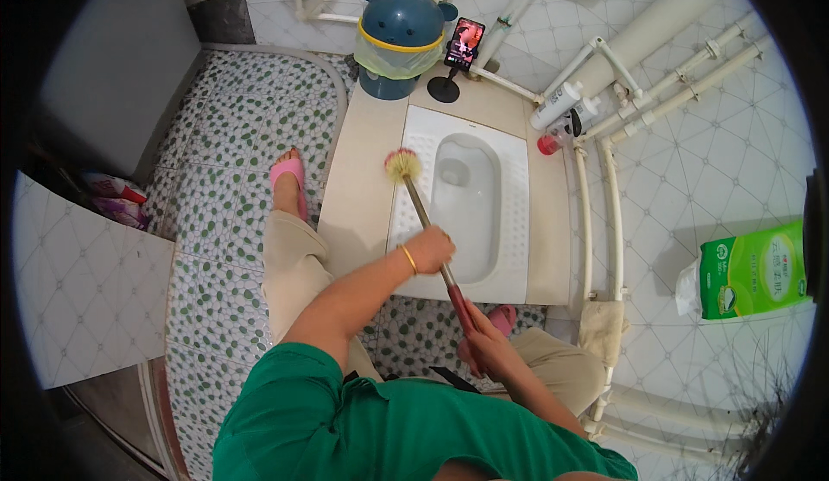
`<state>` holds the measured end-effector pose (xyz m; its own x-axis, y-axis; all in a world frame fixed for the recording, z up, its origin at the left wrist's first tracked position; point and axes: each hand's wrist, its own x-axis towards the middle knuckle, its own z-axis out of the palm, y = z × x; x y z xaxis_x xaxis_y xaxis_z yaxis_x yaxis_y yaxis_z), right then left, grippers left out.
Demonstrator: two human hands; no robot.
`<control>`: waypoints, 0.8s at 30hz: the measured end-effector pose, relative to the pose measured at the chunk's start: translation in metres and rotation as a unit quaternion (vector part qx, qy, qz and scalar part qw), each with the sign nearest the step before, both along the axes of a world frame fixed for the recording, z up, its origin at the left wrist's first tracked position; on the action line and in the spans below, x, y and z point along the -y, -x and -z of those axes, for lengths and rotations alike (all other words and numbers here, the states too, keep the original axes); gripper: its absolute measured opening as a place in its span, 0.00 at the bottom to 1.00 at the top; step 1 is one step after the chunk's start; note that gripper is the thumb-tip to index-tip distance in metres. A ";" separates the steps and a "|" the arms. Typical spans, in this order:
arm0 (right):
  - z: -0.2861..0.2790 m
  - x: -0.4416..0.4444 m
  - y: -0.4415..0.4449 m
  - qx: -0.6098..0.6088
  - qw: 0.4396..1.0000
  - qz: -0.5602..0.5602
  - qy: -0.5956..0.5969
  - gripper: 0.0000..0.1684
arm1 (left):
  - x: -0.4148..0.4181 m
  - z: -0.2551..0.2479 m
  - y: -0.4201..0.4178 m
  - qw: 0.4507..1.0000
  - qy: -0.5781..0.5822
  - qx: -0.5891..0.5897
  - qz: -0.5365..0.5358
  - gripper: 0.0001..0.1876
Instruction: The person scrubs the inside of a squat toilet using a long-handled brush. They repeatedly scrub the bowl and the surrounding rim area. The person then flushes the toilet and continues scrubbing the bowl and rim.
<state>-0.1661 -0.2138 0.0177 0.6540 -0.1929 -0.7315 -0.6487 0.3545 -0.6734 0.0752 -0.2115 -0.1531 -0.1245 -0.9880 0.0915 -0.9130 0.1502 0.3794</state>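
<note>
A long-handled toilet brush [421, 206] slants across the left side of a white ceramic squat toilet [515, 222]. My left hand [434, 250] is closed around its metal shaft, with a yellow bangle on the wrist. Lower down, my right hand [484, 345] grips the dark red handle end. The round head of pale yellow and pink bristles [403, 165] is over the toilet's ribbed left edge, beside the basin; whether it touches the surface I cannot tell. The basin's drain opening [454, 171] shows at its far end.
A blue lidded bin [392, 83] and a phone [464, 44] on a stand are behind the toilet. Bottles [556, 105] and white pipes [586, 222] line the right wall, near a green tissue pack [751, 270]. A grey hose [340, 102] crosses the pebble-patterned floor at left.
</note>
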 end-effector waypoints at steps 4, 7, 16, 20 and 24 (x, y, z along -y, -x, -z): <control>0.037 0.001 -0.043 0.046 0.996 -0.004 0.075 0.39 | 0.009 0.012 -0.055 0.996 0.049 0.051 -0.059 0.07; 0.043 0.006 -0.028 0.040 0.990 -0.038 0.132 0.38 | 0.012 0.009 -0.032 0.995 -0.022 0.080 -0.048 0.07; -0.042 -0.005 0.123 -0.001 0.956 -0.156 0.250 0.34 | -0.025 -0.045 0.134 0.997 -0.074 -0.006 0.020 0.09; -0.019 -0.009 0.108 -0.009 0.958 -0.134 0.255 0.34 | -0.018 -0.034 0.113 0.993 -0.097 0.053 0.047 0.08; 0.028 -0.003 0.039 -0.021 0.962 -0.122 0.245 0.35 | -0.004 0.005 0.036 0.997 -0.039 0.065 -0.021 0.06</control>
